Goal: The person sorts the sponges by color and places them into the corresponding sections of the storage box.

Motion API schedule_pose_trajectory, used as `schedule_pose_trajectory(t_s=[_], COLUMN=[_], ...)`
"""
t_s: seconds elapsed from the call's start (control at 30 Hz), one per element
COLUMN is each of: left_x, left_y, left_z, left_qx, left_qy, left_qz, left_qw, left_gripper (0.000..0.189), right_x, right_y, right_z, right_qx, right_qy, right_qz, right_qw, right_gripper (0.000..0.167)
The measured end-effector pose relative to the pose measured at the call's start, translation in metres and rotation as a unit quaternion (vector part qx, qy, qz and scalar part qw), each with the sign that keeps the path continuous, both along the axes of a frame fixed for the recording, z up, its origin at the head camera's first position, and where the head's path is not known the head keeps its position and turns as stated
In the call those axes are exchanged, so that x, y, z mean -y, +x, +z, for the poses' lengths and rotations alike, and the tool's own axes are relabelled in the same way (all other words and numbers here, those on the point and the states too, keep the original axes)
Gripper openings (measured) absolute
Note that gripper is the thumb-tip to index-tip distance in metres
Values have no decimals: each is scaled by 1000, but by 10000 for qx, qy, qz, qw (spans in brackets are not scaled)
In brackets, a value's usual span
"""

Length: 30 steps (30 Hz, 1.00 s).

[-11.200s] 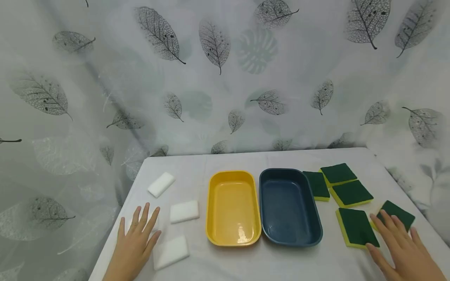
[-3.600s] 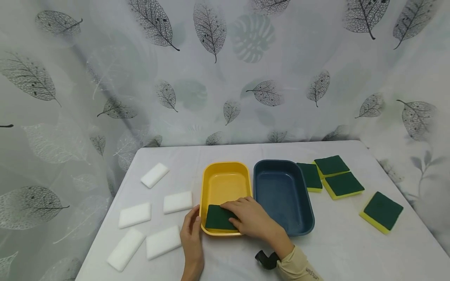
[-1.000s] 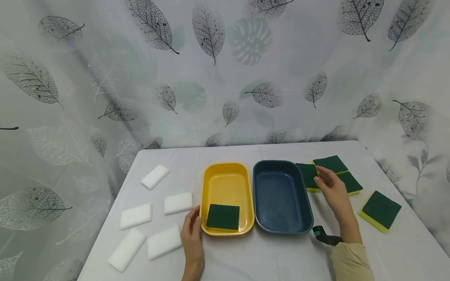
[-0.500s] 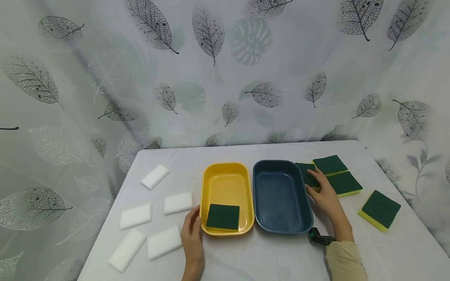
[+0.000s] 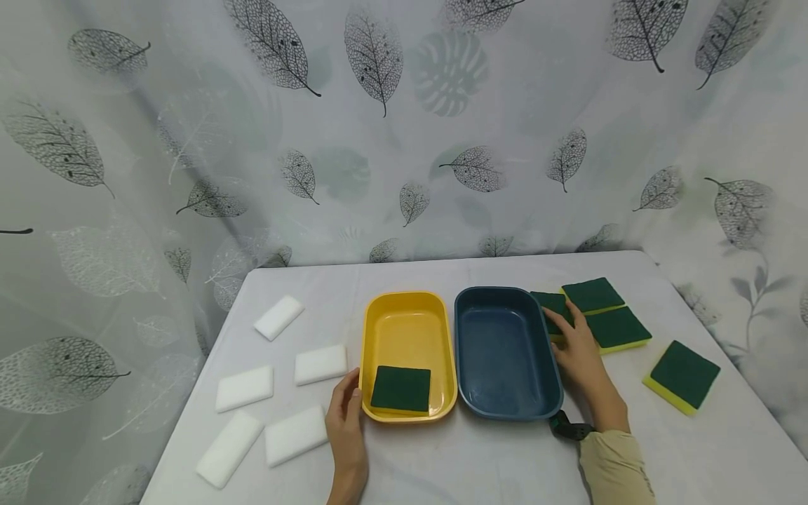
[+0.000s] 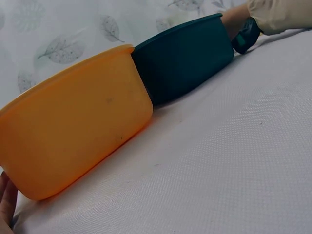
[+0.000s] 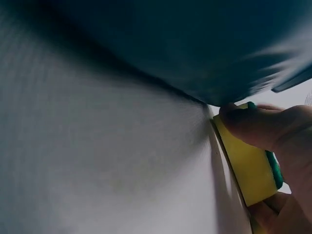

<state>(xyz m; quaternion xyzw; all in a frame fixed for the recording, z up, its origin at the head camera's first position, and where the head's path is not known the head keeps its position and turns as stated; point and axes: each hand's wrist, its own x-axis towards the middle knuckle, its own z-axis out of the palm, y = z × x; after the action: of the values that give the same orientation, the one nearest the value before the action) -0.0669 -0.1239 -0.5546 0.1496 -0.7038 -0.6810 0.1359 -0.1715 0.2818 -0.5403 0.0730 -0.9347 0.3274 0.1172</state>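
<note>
My right hand [image 5: 581, 354] pinches a green-and-yellow scouring sponge [image 5: 550, 301] just right of the blue tray [image 5: 505, 361]. In the right wrist view the thumb [image 7: 253, 124] lies on the sponge's yellow side [image 7: 246, 163], with fingers across from it; the sponge sits low on the cloth. My left hand [image 5: 346, 428] rests against the left side of the yellow tray [image 5: 409, 315], its fingers fairly straight. A second scouring sponge [image 5: 400, 388] lies green side up in the near end of that tray. From the left wrist, only fingertips [image 6: 7, 200] show, touching the yellow wall.
Two more scouring sponges [image 5: 617, 328] lie at the back right, and another sponge [image 5: 683, 375] nearer the right edge. Several white sponge blocks [image 5: 320, 365] are spread over the left of the white-covered table [image 5: 467, 466]. A leaf-patterned curtain [image 5: 404, 140] hangs behind.
One sponge from the right went into the yellow tray, placed by my right hand. That hand then moved right and took hold of the sponge beside the blue tray. The left hand stayed at the yellow tray.
</note>
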Motion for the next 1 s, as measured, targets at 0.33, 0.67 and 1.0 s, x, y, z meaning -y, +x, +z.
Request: schedule_pose_trajectory(t_s=[0.33, 0.67, 1.0], left_x=[0, -1, -1], left_y=[-1, -1, 0], left_z=[1, 3, 2], left_qx=[-15, 78, -26], left_qy=[-13, -99, -35], left_qz=[-12, 37, 41], left_qw=[10000, 9999, 10000], left_gripper=[34, 36, 36], right_x=[1, 4, 5], right_y=[0, 0, 2], right_z=[0, 3, 8], right_qx=[-268, -132, -83], right_qy=[15, 76, -291], right_qz=[5, -346, -550], right_qw=[9996, 9993, 9980], right_gripper=[54, 50, 34])
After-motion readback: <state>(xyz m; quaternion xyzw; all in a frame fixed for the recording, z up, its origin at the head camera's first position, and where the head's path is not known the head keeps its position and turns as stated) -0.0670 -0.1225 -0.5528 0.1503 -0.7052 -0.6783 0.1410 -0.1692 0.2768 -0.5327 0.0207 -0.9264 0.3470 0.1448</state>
